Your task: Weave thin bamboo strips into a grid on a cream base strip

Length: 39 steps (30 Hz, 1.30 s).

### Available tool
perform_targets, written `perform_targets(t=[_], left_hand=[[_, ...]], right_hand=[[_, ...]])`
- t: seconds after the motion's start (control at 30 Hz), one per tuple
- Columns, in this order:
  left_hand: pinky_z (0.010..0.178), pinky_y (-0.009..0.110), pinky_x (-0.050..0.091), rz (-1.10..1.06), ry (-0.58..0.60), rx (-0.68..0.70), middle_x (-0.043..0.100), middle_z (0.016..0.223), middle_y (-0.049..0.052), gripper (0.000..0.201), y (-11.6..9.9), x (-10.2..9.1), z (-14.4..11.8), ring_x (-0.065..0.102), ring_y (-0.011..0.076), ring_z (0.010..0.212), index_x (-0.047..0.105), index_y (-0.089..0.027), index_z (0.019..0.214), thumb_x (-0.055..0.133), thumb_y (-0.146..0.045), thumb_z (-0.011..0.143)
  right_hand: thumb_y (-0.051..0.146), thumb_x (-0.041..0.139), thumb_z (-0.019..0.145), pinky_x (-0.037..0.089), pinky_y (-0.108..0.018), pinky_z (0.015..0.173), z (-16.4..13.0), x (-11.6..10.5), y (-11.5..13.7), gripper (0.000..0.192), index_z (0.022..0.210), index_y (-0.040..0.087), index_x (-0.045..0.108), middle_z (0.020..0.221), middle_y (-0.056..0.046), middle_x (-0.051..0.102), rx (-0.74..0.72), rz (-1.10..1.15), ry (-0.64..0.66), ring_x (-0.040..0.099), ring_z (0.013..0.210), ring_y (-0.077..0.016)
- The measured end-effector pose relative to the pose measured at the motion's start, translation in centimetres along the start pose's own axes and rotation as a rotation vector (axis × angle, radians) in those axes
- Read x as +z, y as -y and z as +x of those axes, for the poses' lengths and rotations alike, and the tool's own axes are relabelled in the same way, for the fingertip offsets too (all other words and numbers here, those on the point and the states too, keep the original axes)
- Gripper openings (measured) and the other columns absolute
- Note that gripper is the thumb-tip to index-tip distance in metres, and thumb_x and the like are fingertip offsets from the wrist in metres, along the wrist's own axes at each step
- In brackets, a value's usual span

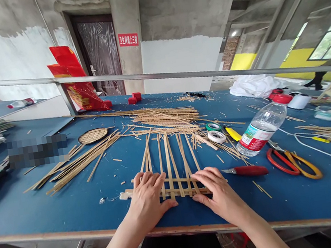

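Looks like this bamboo weave (173, 172) is barely started, going by how little of it is crossed. It sits low in the centre of the frame on the blue table (71, 204), close to the near edge. Only a couple of horizontal strips are woven in, down at the end nearest the camera, and the upright strips above them run loose, fanning a bit apart toward the upper middle of the frame. So I'd say the first rows are in and nearly the whole length is still open. The long axis of the piece runs from the bottom of the frame up and away, with the woven end pointing at the person and the free tips pointing toward the pile of loose bamboo strips (164, 118) further back. The left hand (148, 197) lies flat on the left side of the crossed part, fingers spread and pressing down, not curled around anything. The right hand (217, 193) is the same on the right side, fingers stretched out over the strips, holding them down rather than pinching. Just right of it there's a red-handled knife (247, 170), then scissors (294, 161) with red and orange handles, a water bottle (261, 128) lying tilted, and two tape rolls (215, 132). A small round woven piece (93, 135) sits at centre left.
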<state>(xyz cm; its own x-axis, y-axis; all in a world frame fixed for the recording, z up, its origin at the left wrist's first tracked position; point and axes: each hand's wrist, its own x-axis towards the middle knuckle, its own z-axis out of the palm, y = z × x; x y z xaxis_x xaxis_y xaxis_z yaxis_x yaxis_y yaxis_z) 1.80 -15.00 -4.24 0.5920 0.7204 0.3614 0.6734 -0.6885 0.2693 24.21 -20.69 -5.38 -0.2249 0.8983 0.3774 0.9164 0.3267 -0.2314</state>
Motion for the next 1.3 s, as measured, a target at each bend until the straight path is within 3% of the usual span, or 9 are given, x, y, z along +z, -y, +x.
perform_targets(t=[0.4, 0.5, 0.63, 0.73, 0.83, 0.93, 1.3], left_hand=[[0.092, 0.047, 0.029, 0.003, -0.054, 0.003, 0.060, 0.105, 0.006, 0.055, -0.2, 0.4, -0.2, 0.050, 0.0253, 0.099, 0.051, -0.020, 0.114, 0.064, -0.049, 0.068], [0.093, 0.048, 0.027, 0.024, -0.061, 0.022, 0.058, 0.110, 0.007, 0.059, 0.0, 0.2, -0.4, 0.049, 0.0264, 0.102, 0.049, -0.020, 0.116, 0.062, -0.052, 0.068], [0.095, 0.048, 0.026, 0.053, -0.088, 0.046, 0.051, 0.122, 0.009, 0.069, 1.9, -1.4, -1.1, 0.044, 0.0282, 0.110, 0.045, -0.021, 0.120, 0.054, -0.064, 0.067], [0.093, 0.046, 0.029, 0.072, -0.094, 0.001, 0.051, 0.122, 0.010, 0.069, 4.7, -2.9, -2.0, 0.044, 0.0281, 0.110, 0.043, -0.021, 0.122, 0.050, -0.064, 0.069], [0.093, 0.045, 0.031, 0.076, -0.022, -0.028, 0.052, 0.121, 0.009, 0.067, 7.2, -3.8, -2.7, 0.044, 0.0278, 0.112, 0.042, -0.023, 0.123, 0.051, -0.063, 0.070], [0.095, 0.044, 0.031, 0.047, 0.066, -0.025, 0.050, 0.125, 0.008, 0.068, 8.3, -4.2, -3.2, 0.043, 0.0271, 0.115, 0.041, -0.024, 0.125, 0.052, -0.062, 0.070], [0.099, 0.040, 0.030, -0.147, 0.270, -0.141, 0.045, 0.130, 0.004, 0.063, 8.0, -4.9, -2.9, 0.036, 0.0245, 0.121, 0.041, -0.027, 0.126, 0.058, -0.053, 0.071]], right_hand=[[0.038, 0.053, 0.079, 0.046, -0.040, 0.082, 0.0, 0.1, 0.2, 0.039, 0.116, 0.024, 0.049, 0.109, -0.008, 0.057, 0.004, -0.012, -0.012, 0.047, 0.105, -0.0246], [0.041, 0.051, 0.080, 0.045, -0.039, 0.084, -0.5, -0.5, 0.0, 0.041, 0.117, 0.023, 0.047, 0.113, -0.008, 0.055, 0.031, -0.011, -0.072, 0.045, 0.108, -0.0242], [0.036, 0.043, 0.085, 0.043, -0.039, 0.086, -1.9, -2.4, -1.8, 0.031, 0.111, 0.023, 0.052, 0.108, -0.008, 0.056, 0.106, -0.039, -0.212, 0.047, 0.105, -0.0227], [0.035, 0.041, 0.085, 0.045, -0.040, 0.082, -2.7, -3.5, -3.8, 0.025, 0.100, 0.025, 0.059, 0.100, -0.006, 0.060, 0.144, -0.065, -0.179, 0.052, 0.098, -0.0223], [0.037, 0.041, 0.085, 0.046, -0.040, 0.080, -2.7, -3.7, -5.0, 0.026, 0.094, 0.025, 0.062, 0.096, -0.006, 0.061, 0.150, -0.066, -0.102, 0.053, 0.095, -0.0223], [0.037, 0.042, 0.085, 0.047, -0.039, 0.080, -2.1, -3.1, -5.2, 0.026, 0.094, 0.025, 0.063, 0.095, -0.006, 0.061, 0.131, -0.044, -0.034, 0.053, 0.095, -0.0217], [0.038, 0.048, 0.080, 0.043, -0.042, 0.084, -0.2, -2.5, -4.9, 0.023, 0.084, 0.025, 0.066, 0.095, -0.006, 0.061, 0.110, 0.023, 0.105, 0.051, 0.095, -0.0235]])
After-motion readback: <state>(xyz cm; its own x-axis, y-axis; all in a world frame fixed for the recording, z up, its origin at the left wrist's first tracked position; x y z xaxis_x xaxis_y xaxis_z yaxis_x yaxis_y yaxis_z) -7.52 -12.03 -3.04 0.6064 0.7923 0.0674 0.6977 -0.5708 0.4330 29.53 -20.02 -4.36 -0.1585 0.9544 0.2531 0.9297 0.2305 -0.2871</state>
